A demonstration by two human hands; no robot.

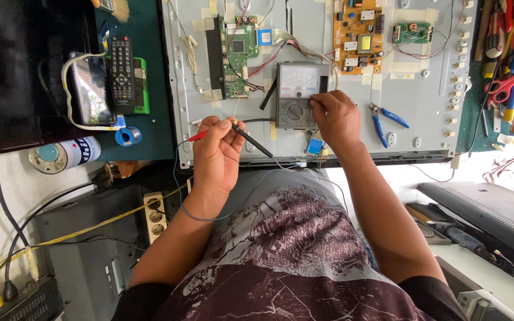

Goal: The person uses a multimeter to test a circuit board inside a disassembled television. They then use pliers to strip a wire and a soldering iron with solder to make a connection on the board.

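Analog multimeter [298, 95] lying flat on grey metal back panel [423, 119] of opened flat screen, dial face up, readable from above; right hand [335, 116] closed over its right edge, fingertips pinched on rotary selector knob [296, 112], seemingly to set range; left hand [216, 151] just below panel's near edge, fingers curled shut around 2 test probes together, red probe [197, 136] poking out left, black probe [251, 141] angled out right towards meter, both tips clear of any board, presumably parked in 1 hand so the other stays free for knob; thin leads trailing down across patterned shirt [292, 249]; green main board [236, 56] left of meter, orange power board [359, 35] up right, small green board [411, 32] beyond, all exposed and within reach; blue-handled pliers [385, 122] resting on panel just right of right hand; black remote [122, 74] and phone [90, 89] on green bench at left; tape roll [128, 136] and can [66, 154] nearer edge; power strip [154, 215] below.
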